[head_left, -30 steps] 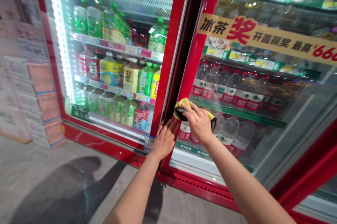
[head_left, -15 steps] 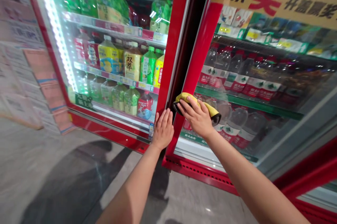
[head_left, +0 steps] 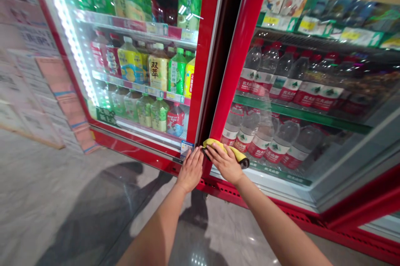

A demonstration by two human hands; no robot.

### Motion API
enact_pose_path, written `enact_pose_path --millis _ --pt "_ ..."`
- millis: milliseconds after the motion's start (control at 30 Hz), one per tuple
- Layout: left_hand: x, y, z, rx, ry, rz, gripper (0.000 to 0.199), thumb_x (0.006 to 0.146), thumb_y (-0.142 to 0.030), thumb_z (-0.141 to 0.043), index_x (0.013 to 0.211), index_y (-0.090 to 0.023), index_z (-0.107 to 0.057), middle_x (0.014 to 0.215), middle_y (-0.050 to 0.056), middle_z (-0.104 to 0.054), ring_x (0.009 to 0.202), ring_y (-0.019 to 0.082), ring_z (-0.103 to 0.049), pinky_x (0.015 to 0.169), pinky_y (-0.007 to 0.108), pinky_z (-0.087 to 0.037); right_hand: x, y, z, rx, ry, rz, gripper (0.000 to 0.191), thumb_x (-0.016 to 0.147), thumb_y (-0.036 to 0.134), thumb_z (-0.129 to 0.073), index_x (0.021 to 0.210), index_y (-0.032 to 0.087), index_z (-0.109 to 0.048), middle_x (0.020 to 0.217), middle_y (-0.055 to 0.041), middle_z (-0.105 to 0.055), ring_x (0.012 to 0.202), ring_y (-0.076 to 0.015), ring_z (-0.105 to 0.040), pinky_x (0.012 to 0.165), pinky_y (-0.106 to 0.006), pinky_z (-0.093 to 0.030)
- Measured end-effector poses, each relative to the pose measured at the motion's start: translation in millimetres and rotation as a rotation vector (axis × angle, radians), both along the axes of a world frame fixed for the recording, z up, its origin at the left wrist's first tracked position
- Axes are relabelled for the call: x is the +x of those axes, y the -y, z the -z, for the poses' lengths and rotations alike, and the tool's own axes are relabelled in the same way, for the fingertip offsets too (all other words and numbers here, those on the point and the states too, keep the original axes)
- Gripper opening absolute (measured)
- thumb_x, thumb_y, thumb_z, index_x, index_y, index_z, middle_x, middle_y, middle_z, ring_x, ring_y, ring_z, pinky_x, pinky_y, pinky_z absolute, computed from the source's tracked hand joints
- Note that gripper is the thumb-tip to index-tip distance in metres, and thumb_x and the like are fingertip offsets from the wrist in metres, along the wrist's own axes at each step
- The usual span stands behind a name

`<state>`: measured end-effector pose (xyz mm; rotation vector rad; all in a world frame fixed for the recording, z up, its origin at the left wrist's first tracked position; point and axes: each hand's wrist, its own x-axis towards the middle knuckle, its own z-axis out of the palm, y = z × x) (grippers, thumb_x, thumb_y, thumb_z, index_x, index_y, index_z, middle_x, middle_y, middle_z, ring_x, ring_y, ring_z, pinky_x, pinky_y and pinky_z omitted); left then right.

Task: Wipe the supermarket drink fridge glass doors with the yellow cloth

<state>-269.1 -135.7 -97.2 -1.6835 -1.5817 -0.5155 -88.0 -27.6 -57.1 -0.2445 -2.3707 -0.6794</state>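
My right hand (head_left: 225, 163) lies over a folded yellow cloth with dark edging (head_left: 242, 157), pressing it on the lower left of the right cooler's red door frame (head_left: 229, 78). Its fingers are laid along the cloth. Close beside it, my left hand (head_left: 190, 169) rests with fingers stretched out at the lower right corner of the left cooler's red frame (head_left: 204, 49), holding nothing. A small blue and white sticker (head_left: 186, 148) shows just above the left fingers. The fingertips of both hands nearly meet at the dark gap between the coolers.
Behind the left glass stand green and yellow drink bottles (head_left: 158, 68); behind the right, red-labelled water bottles (head_left: 275, 143). Stacked cartons (head_left: 59, 86) stand at the left. A grey floor (head_left: 103, 199) with shadows lies below, and another red frame (head_left: 359, 203) is at the lower right.
My right hand and the cloth have moved down the right cooler's frame. The left hand stays low on the left frame, slightly lower in view. The view has shifted, showing more of the lower bottles.
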Motion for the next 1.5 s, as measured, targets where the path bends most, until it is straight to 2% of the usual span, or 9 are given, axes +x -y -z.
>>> enact_pose_path --millis 167,267,400,467,700,933,1167,1367,1500 --pt "-4.3 20.5 16.3 -0.043 -0.092 0.081 0.061 0.091 -0.019 -0.045 0.152 -0.010 -0.043 0.151 0.011 -0.055 0.149 0.019 -0.040 0.130 0.038 -0.018 6.7 0.9 27.7 0.074 0.103 -0.094 0.045 0.099 0.013 -0.048 0.143 0.022 -0.057 0.151 -0.0059 -0.057 0.145 -0.0198 -0.045 0.119 -0.043 -0.039" --pt "2.3 6.5 -4.0 -0.022 -0.098 0.092 0.061 0.093 -0.020 -0.046 0.152 -0.007 -0.041 0.155 0.015 -0.050 0.152 0.021 -0.034 0.131 0.041 -0.015 16.3 -1.8 -0.7 0.140 0.022 -0.057 0.038 0.101 0.018 -0.050 0.137 0.026 -0.062 0.149 -0.0018 -0.059 0.143 -0.0200 -0.047 0.121 -0.043 -0.036" --pt "24.1 -29.2 -59.0 0.113 -0.069 0.123 0.063 0.093 -0.015 -0.046 0.155 -0.009 -0.035 0.160 0.015 -0.042 0.156 0.024 -0.025 0.131 0.049 -0.015 26.2 -5.2 -59.1 0.149 -0.299 0.120 0.044 0.102 0.019 -0.052 0.144 0.032 -0.055 0.149 0.0003 -0.058 0.144 -0.0216 -0.046 0.126 -0.045 -0.025" --pt "32.9 -38.4 -74.3 0.193 -0.061 0.151 0.064 0.093 -0.013 -0.046 0.156 -0.010 -0.034 0.159 0.014 -0.044 0.156 0.023 -0.023 0.131 0.049 -0.016 27.5 -5.0 -67.1 0.117 -0.380 0.153 0.048 0.102 0.018 -0.052 0.148 0.030 -0.052 0.149 -0.0012 -0.058 0.146 -0.0228 -0.044 0.126 -0.045 -0.024" --pt "24.1 -14.1 -37.0 0.091 -0.179 0.248 0.056 0.092 -0.011 -0.046 0.147 -0.009 -0.046 0.150 0.012 -0.056 0.152 0.021 -0.033 0.130 0.045 -0.022 34.8 2.5 -0.7 0.073 -0.220 0.095 0.048 0.100 0.016 -0.053 0.147 0.026 -0.054 0.146 -0.0023 -0.061 0.141 -0.0230 -0.049 0.123 -0.045 -0.033" --pt "54.8 -38.2 -77.2 0.194 -0.205 0.281 0.061 0.094 -0.016 -0.051 0.153 -0.012 -0.039 0.151 0.011 -0.055 0.154 0.022 -0.029 0.131 0.047 -0.019 82.1 -17.4 -39.2 0.075 -0.318 0.206 0.052 0.103 0.017 -0.051 0.152 0.032 -0.046 0.151 0.0008 -0.057 0.148 -0.0218 -0.040 0.129 -0.050 -0.019" --pt "69.6 -47.8 -79.4 0.160 -0.228 0.325 0.068 0.095 -0.021 -0.054 0.159 -0.016 -0.031 0.156 0.009 -0.050 0.156 0.022 -0.024 0.131 0.046 -0.011 121.2 -23.3 17.5 0.180 -0.073 0.063 0.040 0.103 0.017 -0.048 0.138 0.030 -0.061 0.142 0.0041 -0.064 0.138 -0.0162 -0.051 0.128 -0.040 -0.025" --pt "84.8 -64.6 -95.0 0.293 -0.122 0.305 0.078 0.095 -0.020 -0.057 0.162 -0.017 -0.019 0.153 0.014 -0.052 0.156 0.024 -0.024 0.130 0.050 -0.018 140.5 -37.2 -27.4 0.069 -0.264 0.270 0.057 0.101 0.016 -0.051 0.153 0.037 -0.043 0.152 0.0037 -0.056 0.149 -0.0213 -0.038 0.130 -0.053 -0.014" --pt "100.6 -73.0 -98.7 0.300 -0.116 0.346 0.079 0.094 -0.020 -0.058 0.162 -0.019 -0.018 0.153 0.013 -0.051 0.156 0.024 -0.022 0.130 0.050 -0.017 158.6 -40.6 -5.7 0.078 -0.413 0.364 0.055 0.099 0.011 -0.048 0.151 0.033 -0.049 0.146 -0.0010 -0.062 0.150 -0.0248 -0.037 0.129 -0.056 -0.011"
